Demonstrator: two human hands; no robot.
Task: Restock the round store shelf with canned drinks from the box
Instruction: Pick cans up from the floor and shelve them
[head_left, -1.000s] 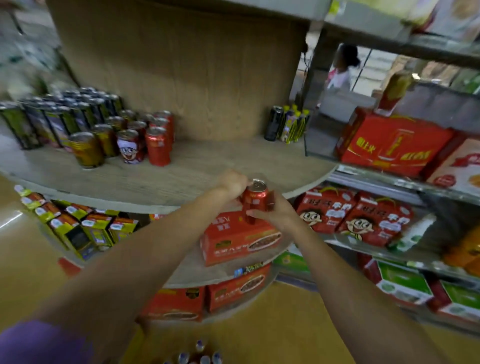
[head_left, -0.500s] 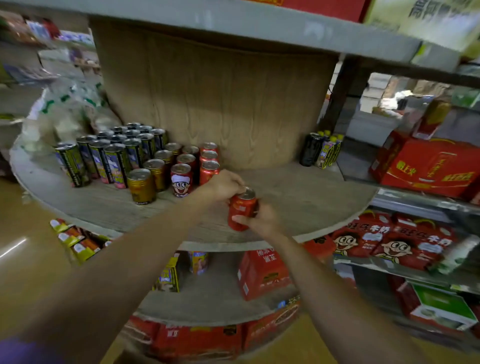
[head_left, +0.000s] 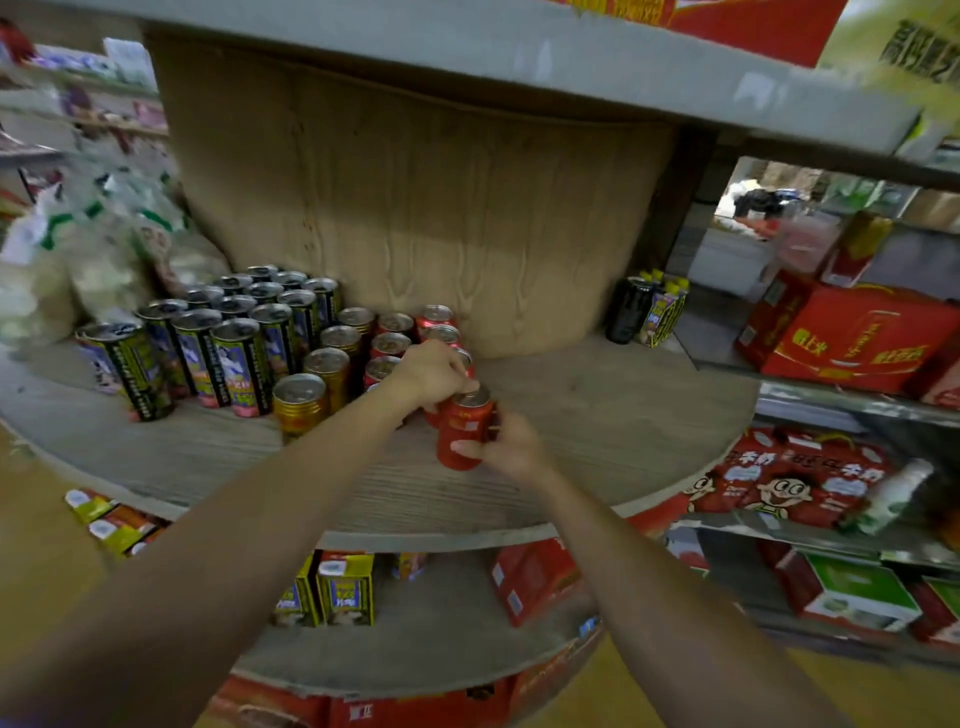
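A red drink can (head_left: 464, 432) is over the round wooden shelf (head_left: 597, 415), just right of the rows of red cans (head_left: 395, 343) and gold cans (head_left: 300, 396). My right hand (head_left: 511, 447) grips the can's lower side. My left hand (head_left: 434, 374) has its fingers curled at the can's top and upper left side, and it hides a red can behind it. I cannot tell whether the can's base touches the shelf. The box is not in view.
Tall black and yellow cans (head_left: 208, 343) fill the shelf's left. A wooden centre column (head_left: 415, 208) stands behind. A dark can pack (head_left: 649, 312) sits at the back right. Red cartons (head_left: 852, 338) line the side racks, and boxes (head_left: 345, 587) sit on the lower tier.
Both hands carried the red can forward and up, from beyond the shelf's front edge to beside the red can rows. The camera moved closer to the shelf.
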